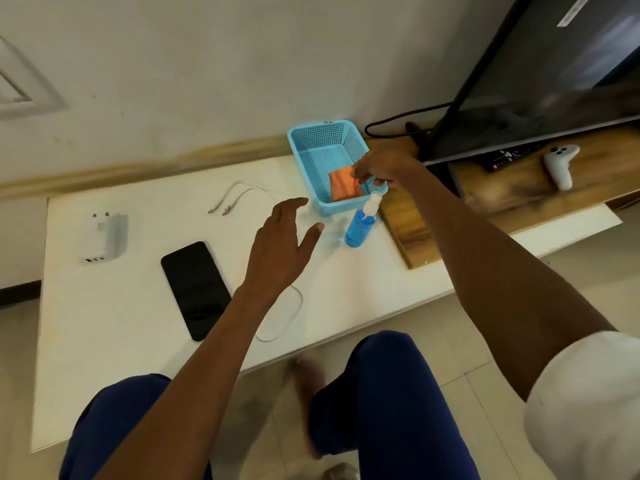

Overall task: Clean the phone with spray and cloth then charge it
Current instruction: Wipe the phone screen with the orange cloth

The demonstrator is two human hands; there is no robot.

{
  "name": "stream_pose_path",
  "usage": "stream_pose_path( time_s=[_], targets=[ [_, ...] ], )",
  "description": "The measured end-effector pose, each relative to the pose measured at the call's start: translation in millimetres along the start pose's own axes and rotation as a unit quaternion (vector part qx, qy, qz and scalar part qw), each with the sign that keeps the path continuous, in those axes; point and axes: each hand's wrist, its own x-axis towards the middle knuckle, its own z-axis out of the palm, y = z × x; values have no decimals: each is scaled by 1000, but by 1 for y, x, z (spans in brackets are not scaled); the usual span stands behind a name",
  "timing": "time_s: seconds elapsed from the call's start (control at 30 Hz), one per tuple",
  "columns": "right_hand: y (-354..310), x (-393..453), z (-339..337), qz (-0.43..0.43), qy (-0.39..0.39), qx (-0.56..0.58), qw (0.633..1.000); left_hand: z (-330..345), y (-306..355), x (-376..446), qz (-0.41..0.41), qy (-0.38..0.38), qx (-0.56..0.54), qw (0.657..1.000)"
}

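1. Reaching into the blue basket [325,140], the right hand [379,166] is seen with its fingertips pinched on the orange cloth [341,185], which lies in the basket's near corner.
2. The spray bottle [360,223] stands upright just in front of the basket, directly beneath the right wrist; it could be knocked over if the cloth is drawn back low.
3. The light basket could be dragged along if the cloth catches on its mesh.
4. The left hand [280,247] is held above the desk [104,323], in front of the basket, fingers spread and relaxed, nothing gripped.
5. The phone [195,289] lies flat, screen up, well to the left of the basket and in front of it, untouched.
6. The charger [107,237] and white cable [239,195] lie left of the basket.
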Motion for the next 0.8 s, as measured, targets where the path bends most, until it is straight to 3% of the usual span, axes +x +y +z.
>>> stream_pose_path(
  time_s=[0.13, 0.37, 0.57, 0.67, 0.8],
  targets=[
    [14, 8, 11, -46, -25, -59, 997, -2, -2, -1, -3, -11, -10, 1000],
    [15, 7, 4, -49, 37, 43, 997, -3, -3, -1, -1, -10, -17, 1000],
    [10, 8, 3, -57, -26, 10, 998, -3, -9, -2, 10, -10, -16, 1000],
    [5, 11, 3, -82, -20, -75, 994, -2, -12, -1, 7, -11, -9, 1000],
    [6, 14, 6, -136, 69, -286, 946, 1, -15, 0, 14, -10, -7, 1000]
  ],
)
